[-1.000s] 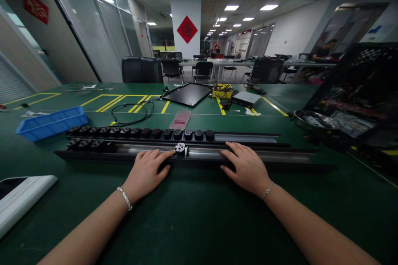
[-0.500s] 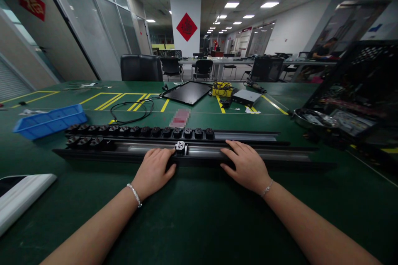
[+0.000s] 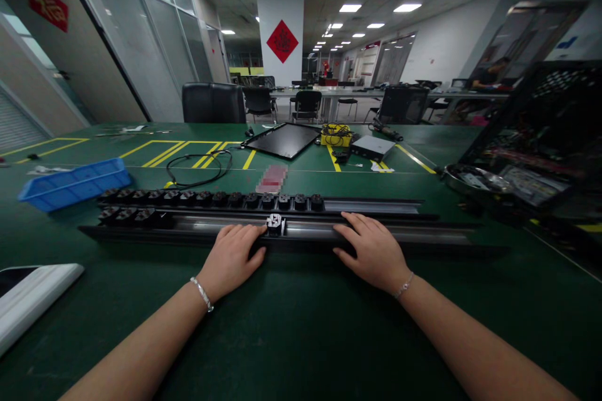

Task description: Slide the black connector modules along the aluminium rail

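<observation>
A long black metal channel (image 3: 310,230) lies across the table before me, its trough facing up. My left hand (image 3: 235,257) is closed over its near wall, fingers inside and thumb in front. The left index fingertip touches a socket module (image 3: 274,223) with a pale face, which sits in the trough. My right hand (image 3: 374,250) grips the same channel farther right, fingers reaching over the wall and thumb on the near side. Several black socket modules (image 3: 126,217) sit at the channel's left end. Behind it, a second channel (image 3: 376,205) carries a row of black sockets (image 3: 235,199).
A blue plastic bin (image 3: 78,185) stands at the left, near a looped black cable (image 3: 200,169). Farther back are a flat black panel (image 3: 285,140), a yellow box (image 3: 336,135) with cables and a grey box (image 3: 373,146). A metal bowl (image 3: 475,178) and an open computer case (image 3: 540,113) stand right.
The pale-faced socket module has slid very slightly right along the channel, with my left fingertip against it. My right hand looks unmoved.
</observation>
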Available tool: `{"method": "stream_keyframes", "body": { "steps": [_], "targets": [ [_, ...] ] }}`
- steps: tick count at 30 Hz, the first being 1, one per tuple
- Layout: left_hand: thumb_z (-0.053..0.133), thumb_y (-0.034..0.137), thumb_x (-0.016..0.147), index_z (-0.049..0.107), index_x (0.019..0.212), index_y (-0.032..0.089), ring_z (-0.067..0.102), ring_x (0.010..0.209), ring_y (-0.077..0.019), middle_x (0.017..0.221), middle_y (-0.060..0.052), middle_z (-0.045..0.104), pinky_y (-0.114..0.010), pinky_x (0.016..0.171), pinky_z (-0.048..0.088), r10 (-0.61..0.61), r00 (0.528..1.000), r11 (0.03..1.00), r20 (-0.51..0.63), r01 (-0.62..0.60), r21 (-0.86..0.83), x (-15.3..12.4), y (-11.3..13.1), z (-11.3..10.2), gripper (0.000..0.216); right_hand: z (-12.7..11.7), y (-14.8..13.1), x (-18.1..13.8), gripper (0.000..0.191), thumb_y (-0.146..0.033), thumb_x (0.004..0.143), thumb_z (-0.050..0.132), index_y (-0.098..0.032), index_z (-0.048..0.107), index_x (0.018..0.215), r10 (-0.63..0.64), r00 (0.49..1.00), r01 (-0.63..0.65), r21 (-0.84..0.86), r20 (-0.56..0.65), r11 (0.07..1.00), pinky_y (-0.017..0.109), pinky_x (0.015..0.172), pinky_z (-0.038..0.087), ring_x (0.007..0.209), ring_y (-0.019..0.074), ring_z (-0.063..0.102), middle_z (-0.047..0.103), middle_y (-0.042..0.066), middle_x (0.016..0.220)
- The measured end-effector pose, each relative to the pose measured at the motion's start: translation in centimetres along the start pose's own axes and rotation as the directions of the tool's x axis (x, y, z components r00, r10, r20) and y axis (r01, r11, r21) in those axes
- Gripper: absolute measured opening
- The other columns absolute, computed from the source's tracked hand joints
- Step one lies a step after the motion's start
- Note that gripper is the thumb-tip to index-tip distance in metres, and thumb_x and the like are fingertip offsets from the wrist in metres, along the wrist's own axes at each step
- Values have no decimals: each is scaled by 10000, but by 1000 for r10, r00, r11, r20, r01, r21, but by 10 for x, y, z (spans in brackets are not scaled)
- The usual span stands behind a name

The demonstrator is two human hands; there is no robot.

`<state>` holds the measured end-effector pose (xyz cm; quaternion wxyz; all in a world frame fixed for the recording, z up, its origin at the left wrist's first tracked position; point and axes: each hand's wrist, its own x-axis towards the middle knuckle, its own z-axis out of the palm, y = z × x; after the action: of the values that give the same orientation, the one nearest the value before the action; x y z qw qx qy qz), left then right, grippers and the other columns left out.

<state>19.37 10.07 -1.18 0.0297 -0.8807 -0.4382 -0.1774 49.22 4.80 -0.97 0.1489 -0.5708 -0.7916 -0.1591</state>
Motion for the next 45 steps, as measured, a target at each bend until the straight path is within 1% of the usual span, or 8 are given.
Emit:
{"method": "stream_keyframes", "body": {
  "steps": [5, 16, 22, 34, 37, 40, 42, 45],
  "targets": [
    [482, 300, 848, 512, 1141, 223, 579, 928, -213, 1006, -41, 654, -402, 853, 371, -1, 1000, 1000, 2, 1, -8, 0, 1, -1, 305, -1, 0, 0, 420, -426, 824, 517, -188, 614, 1156, 1, 1000, -1, 6, -1, 1000, 431, 991, 349, 1200, 284, 451, 515, 140, 1319],
    [473, 296, 859, 503, 1213, 250, 559, 914, -202, 990, -22, 644, -381, 814, 358, -11, 999, 1000, 35, 11, -25, 2, 4, -5, 359, 0, 0, 0, 418, -426, 820, 522, -194, 612, 1156, 2, 1000, -2, 5, -10, 1000, 431, 982, 354, 1199, 280, 451, 518, 137, 1317],
    [465, 292, 863, 493, 1243, 280, 552, 891, -195, 929, -8, 628, -369, 792, 350, -13, 999, 1000, 44, 14, -17, 3, 5, -6, 382, -1, 0, 0, 417, -429, 823, 516, -195, 612, 1154, 4, 1000, -4, 7, -6, 1000, 428, 988, 349, 1201, 279, 451, 517, 133, 1319],
    [454, 298, 867, 494, 1255, 295, 558, 876, -200, 900, -10, 625, -385, 796, 366, -25, 997, 1000, 79, 25, 5, 5, 7, -11, 391, 0, 0, 0, 414, -427, 817, 523, -195, 615, 1148, 3, 1000, -3, 8, -9, 1000, 430, 987, 351, 1196, 280, 455, 523, 136, 1311],
    [455, 307, 867, 544, 1174, 275, 573, 894, -199, 934, -11, 650, -396, 834, 381, -3, 998, 1000, 61, 4, -7, 10, 10, -11, 321, 1, 0, 0, 416, -427, 818, 522, -194, 614, 1151, -2, 1000, 2, 10, -14, 1000, 432, 986, 352, 1200, 281, 452, 524, 137, 1310],
    [475, 300, 850, 575, 1064, 211, 581, 929, -206, 990, -43, 661, -381, 842, 413, 10, 1000, 1000, 27, -9, -30, 12, 14, -7, 253, 1, 0, 0, 417, -429, 818, 522, -197, 614, 1152, -2, 1000, 2, 12, -21, 1000, 433, 985, 355, 1198, 280, 454, 525, 135, 1310],
    [491, 296, 834, 558, 1088, 185, 592, 914, -217, 991, -66, 664, -394, 840, 425, 16, 1000, 1000, 5, -16, -18, 12, 16, -3, 285, 1, 0, 0, 419, -432, 819, 521, -196, 614, 1153, -2, 1000, 2, 12, -22, 1000, 435, 986, 354, 1199, 281, 453, 525, 136, 1311],
    [486, 288, 838, 536, 1119, 175, 595, 931, -226, 1015, -76, 662, -407, 839, 427, 34, 999, 999, 15, -33, -18, 10, 16, 1, 307, 0, 0, 0, 423, -431, 821, 520, -193, 611, 1158, -4, 1000, 4, 15, -12, 1000, 437, 991, 352, 1205, 283, 449, 521, 140, 1314]
  ]
}}
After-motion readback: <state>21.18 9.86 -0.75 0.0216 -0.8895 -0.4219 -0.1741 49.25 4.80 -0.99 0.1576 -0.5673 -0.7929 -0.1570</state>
